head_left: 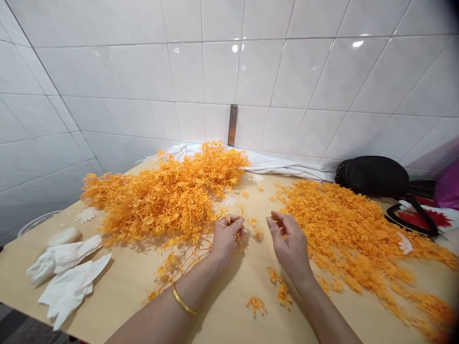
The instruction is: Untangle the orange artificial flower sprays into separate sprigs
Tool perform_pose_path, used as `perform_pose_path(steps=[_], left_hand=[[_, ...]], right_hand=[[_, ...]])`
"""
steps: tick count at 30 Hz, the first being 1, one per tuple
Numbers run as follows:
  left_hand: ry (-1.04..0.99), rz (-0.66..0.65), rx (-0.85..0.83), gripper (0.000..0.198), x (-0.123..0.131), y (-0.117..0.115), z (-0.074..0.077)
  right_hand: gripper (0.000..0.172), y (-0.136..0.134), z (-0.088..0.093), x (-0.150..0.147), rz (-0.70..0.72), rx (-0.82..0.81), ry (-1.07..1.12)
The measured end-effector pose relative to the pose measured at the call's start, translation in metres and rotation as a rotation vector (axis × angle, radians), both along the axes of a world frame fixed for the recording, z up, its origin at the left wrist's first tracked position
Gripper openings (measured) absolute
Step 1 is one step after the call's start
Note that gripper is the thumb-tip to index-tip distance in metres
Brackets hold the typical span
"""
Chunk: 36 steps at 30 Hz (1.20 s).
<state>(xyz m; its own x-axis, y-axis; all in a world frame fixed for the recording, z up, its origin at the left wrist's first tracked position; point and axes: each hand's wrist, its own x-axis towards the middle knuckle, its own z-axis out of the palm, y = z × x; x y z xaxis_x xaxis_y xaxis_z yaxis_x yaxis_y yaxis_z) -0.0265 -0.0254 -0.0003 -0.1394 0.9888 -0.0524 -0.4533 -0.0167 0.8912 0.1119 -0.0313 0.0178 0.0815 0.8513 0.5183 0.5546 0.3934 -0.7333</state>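
Note:
My left hand [226,235] pinches a thin orange plastic stem, with thumb and fingertips pressed together. Loops of the stem trail below the hand toward small orange pieces [168,270] by the wrist. To its right, my right hand [289,241] is curled, and a bit of orange plastic shows between its thumb and fingers. Just behind the left hand rises a tall tangled heap of orange plastic flower pieces on stems [168,196]. Beside the right hand spreads a flatter pile of loose orange flower pieces [344,224]. Single pieces [256,305] lie on the table between my forearms.
Crumpled white tissues [70,286] lie on the table [132,296] at the left. White flower-shaped pieces [88,215] are scattered about. A black pouch [373,176] with a strap sits at the back right. White cloth [283,167] runs along the tiled wall [222,71].

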Motion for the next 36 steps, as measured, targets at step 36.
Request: perform_pose_path(steps=[36], left_hand=[[0.485,-0.048,0.217,0.016,0.006,-0.013,0.001]], right_hand=[[0.027,0.000,-0.003,-0.009,0.439,-0.598,0.806]])
